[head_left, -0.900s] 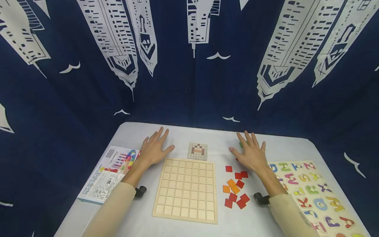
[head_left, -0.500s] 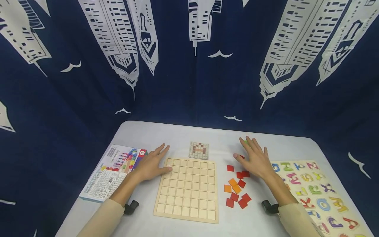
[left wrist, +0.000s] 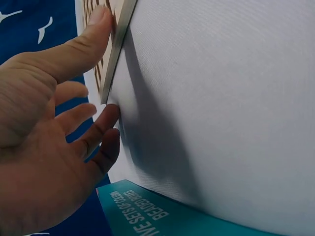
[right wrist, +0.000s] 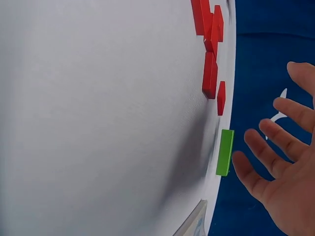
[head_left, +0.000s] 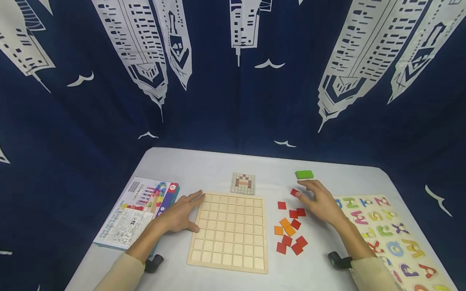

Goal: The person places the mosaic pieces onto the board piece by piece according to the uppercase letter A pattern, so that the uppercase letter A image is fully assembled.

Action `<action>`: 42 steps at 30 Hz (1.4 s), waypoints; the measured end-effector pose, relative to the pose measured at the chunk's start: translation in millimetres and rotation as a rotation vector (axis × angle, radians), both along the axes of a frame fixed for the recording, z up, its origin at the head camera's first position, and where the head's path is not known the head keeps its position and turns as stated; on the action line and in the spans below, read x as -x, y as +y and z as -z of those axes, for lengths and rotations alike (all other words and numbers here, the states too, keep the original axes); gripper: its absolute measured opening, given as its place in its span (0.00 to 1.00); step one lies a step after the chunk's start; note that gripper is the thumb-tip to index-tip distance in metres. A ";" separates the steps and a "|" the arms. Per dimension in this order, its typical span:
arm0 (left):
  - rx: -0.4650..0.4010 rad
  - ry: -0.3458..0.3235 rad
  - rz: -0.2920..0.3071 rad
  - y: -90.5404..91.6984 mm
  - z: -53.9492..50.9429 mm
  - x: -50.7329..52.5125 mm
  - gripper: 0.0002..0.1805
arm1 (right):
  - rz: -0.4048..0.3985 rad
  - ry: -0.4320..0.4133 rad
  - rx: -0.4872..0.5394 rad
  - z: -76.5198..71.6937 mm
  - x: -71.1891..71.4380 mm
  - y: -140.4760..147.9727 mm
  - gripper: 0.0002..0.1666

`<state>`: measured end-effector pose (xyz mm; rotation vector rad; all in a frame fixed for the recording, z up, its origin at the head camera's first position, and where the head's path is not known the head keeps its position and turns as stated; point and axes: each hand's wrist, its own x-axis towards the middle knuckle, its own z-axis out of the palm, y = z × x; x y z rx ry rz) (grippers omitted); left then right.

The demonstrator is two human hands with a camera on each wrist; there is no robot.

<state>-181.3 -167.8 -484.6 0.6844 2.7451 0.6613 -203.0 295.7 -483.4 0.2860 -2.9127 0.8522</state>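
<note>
A wooden grid board (head_left: pixel 228 234) lies in the middle, its cells bare. My left hand (head_left: pixel 179 214) is at its upper left edge, thumb and fingertips by the rim; in the left wrist view the hand (left wrist: pixel 54 132) is open and holds nothing. Right of the board, above the upper red tile (head_left: pixel 294 192), is my right hand (head_left: pixel 322 204), fingers loosely bent, nothing held; whether the thumb touches that tile I cannot tell. The right wrist view shows the hand (right wrist: pixel 288 157) open near a green block (right wrist: pixel 225 152). Several red tiles (head_left: pixel 286 241) and orange tiles (head_left: pixel 278 230) lie scattered below.
A small pattern card (head_left: pixel 242 184) lies beyond the board. On the left is a printed box (head_left: pixel 125 226); on the right, a letter puzzle board (head_left: pixel 395 230) lies partly under the right forearm. A dark blue curtain (head_left: pixel 218 121) hangs behind the white table (head_left: pixel 204 163).
Both hands have come back toward the person. The left has moved from beyond the board to its left edge; the right has drawn back from the green block, which now shows fully.
</note>
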 end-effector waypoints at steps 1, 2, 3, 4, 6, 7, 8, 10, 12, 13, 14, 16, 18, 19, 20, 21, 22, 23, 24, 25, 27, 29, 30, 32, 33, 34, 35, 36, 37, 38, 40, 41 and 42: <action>0.001 -0.004 0.004 -0.6 -0.1 -1.0 0.57 | -0.002 -0.005 0.005 0.5 -0.6 0.2 0.31; -0.006 -0.006 0.010 -1.3 0.0 -2.0 0.57 | -0.003 -0.012 0.012 1.0 -1.5 0.1 0.30; -0.004 -0.009 0.016 -1.9 0.2 -2.8 0.57 | -0.009 -0.016 0.018 1.6 -2.2 -0.1 0.29; -0.002 -0.010 0.023 -2.5 0.6 -3.5 0.57 | -0.011 -0.020 0.019 2.6 -2.8 -0.1 0.28; 0.006 -0.010 0.037 -3.6 0.9 -4.9 0.57 | -0.023 -0.029 0.017 4.4 -4.4 -0.7 0.27; 0.014 -0.011 0.045 -4.1 0.9 -5.6 0.57 | -0.025 -0.035 0.016 5.4 -5.1 -0.8 0.26; 0.018 -0.011 0.052 -4.7 0.9 -6.2 0.57 | -0.025 -0.039 0.018 6.1 -5.7 -1.4 0.26; 0.022 -0.011 0.068 -5.6 0.2 -7.5 0.58 | -0.025 -0.049 0.018 7.6 -6.7 -1.9 0.25; 0.026 -0.017 0.078 -6.4 -1.6 -8.9 0.58 | -0.020 -0.061 0.021 8.8 -7.3 -2.2 0.25; 0.027 -0.021 0.081 -6.8 -2.4 -9.4 0.59 | -0.019 -0.067 0.023 9.4 -7.3 -2.1 0.25; 0.023 -0.027 0.083 -7.1 -3.2 -9.9 0.59 | -0.014 -0.074 0.027 9.8 -7.3 -2.1 0.25; 0.015 -0.042 0.089 -7.7 -4.1 -10.2 0.60 | -0.007 -0.090 0.033 11.2 -6.7 -1.3 0.25; 0.006 -0.066 0.098 -8.1 -4.4 -9.8 0.60 | 0.010 -0.113 0.046 12.6 -5.7 -0.5 0.26; -0.004 -0.077 0.103 -8.4 -3.8 -9.2 0.60 | 0.016 -0.126 0.055 13.4 -5.1 0.2 0.26; -0.014 -0.090 0.110 -8.7 -3.3 -8.8 0.61 | 0.021 -0.139 0.061 14.4 -4.3 1.2 0.26; -0.021 -0.099 0.118 -8.9 -2.4 -8.3 0.61 | 0.032 -0.154 0.070 15.1 -3.5 1.9 0.26; -0.024 -0.108 0.124 -9.1 -1.7 -7.7 0.61 | 0.043 -0.170 0.081 15.8 -2.6 2.5 0.26; -0.028 -0.114 0.131 -9.4 -0.9 -7.3 0.62 | 0.053 -0.183 0.088 16.5 -1.7 3.4 0.26; -0.030 -0.115 0.138 -9.7 -0.1 -6.8 0.62 | 0.059 -0.194 0.096 17.2 -0.8 4.0 0.26; -0.031 -0.115 0.143 -10.1 0.7 -6.3 0.62 | 0.069 -0.205 0.104 17.8 0.3 4.8 0.26; -0.033 -0.117 0.152 -10.6 1.5 -5.8 0.64 | 0.091 -0.219 0.119 18.3 2.3 5.1 0.26; -0.043 -0.128 0.162 -11.3 2.0 -5.4 0.65 | 0.092 -0.222 0.128 19.2 4.6 5.8 0.27; -0.050 -0.135 0.166 -11.6 2.2 -5.2 0.65 | 0.095 -0.223 0.132 19.7 5.8 5.7 0.27; -0.065 -0.155 0.169 -12.0 2.5 -5.3 0.66 | 0.104 -0.226 0.136 20.6 8.1 5.5 0.27; -0.071 -0.165 0.171 -12.1 2.6 -5.2 0.66 | 0.108 -0.226 0.138 21.1 9.2 5.4 0.27; -0.075 -0.174 0.171 -12.3 2.7 -5.2 0.66 | 0.111 -0.226 0.134 21.6 10.2 5.3 0.27; -0.080 -0.179 0.170 -12.4 2.9 -5.0 0.66 | 0.119 -0.227 0.132 22.0 11.2 5.0 0.27; -0.082 -0.180 0.170 -12.4 3.2 -4.6 0.66 | 0.123 -0.227 0.127 22.4 12.2 4.6 0.27; -0.084 -0.183 0.168 -12.5 3.4 -4.4 0.66 | 0.125 -0.225 0.123 22.6 13.3 4.2 0.26; -0.082 -0.183 0.168 -12.6 3.6 -4.1 0.66 | 0.126 -0.220 0.117 22.7 14.2 3.7 0.26; -0.083 -0.185 0.167 -12.9 4.3 -3.2 0.66 | 0.122 -0.212 0.103 23.0 16.3 2.9 0.25; -0.081 -0.186 0.167 -13.1 4.5 -2.9 0.66 | 0.120 -0.209 0.097 22.9 17.4 2.5 0.25; -0.076 -0.187 0.166 -13.3 4.8 -2.8 0.66 | 0.118 -0.204 0.090 22.7 18.4 2.0 0.24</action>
